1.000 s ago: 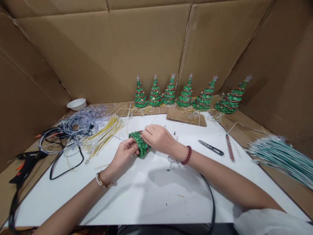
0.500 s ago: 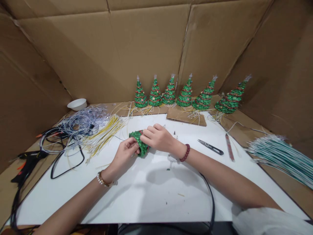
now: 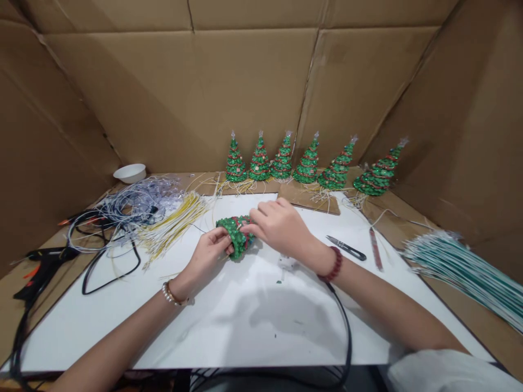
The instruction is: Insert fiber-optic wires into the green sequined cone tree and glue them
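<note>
A small green Christmas tree [image 3: 238, 243] with red trim lies tilted on its side above the white board, its wide base toward the left. My left hand [image 3: 209, 251] is closed on that base, thumb and fingers pinching the rim. From the right, my right hand [image 3: 284, 228] reaches over the tree with curled fingers; its thumb and forefinger press together at the trimmed side. Whether a fine piece sits between those fingertips is hidden. The tree's tip is covered by my right hand.
Several finished trees [image 3: 306, 163] stand along the cardboard back wall, wires trailing. Left are a white bowl [image 3: 131, 173], tangled clear wires [image 3: 126, 209], yellow-white wires [image 3: 175, 223] and a glue gun [image 3: 44, 267]. Right are thread snips [image 3: 346, 248], a red stick [image 3: 376, 250] and green-white wires [image 3: 461, 267].
My right hand has shifted slightly right and turned, uncovering more of the tree's red trim. My left hand keeps its hold on the base. The camera view has shifted a little.
</note>
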A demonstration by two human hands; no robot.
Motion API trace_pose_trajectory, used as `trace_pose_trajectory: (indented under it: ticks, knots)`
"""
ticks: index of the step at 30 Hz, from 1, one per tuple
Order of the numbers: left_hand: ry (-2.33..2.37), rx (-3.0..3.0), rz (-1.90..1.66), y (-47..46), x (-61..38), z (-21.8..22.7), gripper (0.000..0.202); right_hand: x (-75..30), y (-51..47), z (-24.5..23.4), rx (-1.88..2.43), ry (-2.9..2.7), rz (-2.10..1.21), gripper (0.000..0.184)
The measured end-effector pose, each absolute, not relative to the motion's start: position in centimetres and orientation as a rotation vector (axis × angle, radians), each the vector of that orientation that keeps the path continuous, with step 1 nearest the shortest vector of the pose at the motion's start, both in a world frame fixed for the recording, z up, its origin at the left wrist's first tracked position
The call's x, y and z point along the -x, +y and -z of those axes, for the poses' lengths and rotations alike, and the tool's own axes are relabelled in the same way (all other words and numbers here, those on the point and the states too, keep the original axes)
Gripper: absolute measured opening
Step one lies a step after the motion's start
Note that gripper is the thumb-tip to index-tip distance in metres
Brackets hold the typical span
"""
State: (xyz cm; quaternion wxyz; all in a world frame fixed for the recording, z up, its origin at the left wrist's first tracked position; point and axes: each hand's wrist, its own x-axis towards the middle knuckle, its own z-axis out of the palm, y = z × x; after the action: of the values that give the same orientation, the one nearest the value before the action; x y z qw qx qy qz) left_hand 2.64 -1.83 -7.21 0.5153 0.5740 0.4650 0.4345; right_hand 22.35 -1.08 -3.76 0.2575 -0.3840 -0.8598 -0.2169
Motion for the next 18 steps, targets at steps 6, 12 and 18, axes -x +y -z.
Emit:
trace_pose_trajectory:
  ticks: [6, 12, 18]
  knots:
    - [1.105, -1.266, -1.083, -2.1, -2.8, 7.2, 0.021, -28.4, -6.1, 6.5, 1.554, -2.522, 0.512, 0.05]
    - [1.106, -1.223, -1.062, -2.2, -2.9, 7.1, 0.02, -30.2, -6.7, 11.9, 1.503, -2.638, 0.47, 0.037]
    - [1.093, -1.216, -1.09, -2.2, -2.9, 7.3, 0.019, -30.6, -5.5, 11.0, 1.481, -2.521, 0.254, 0.004]
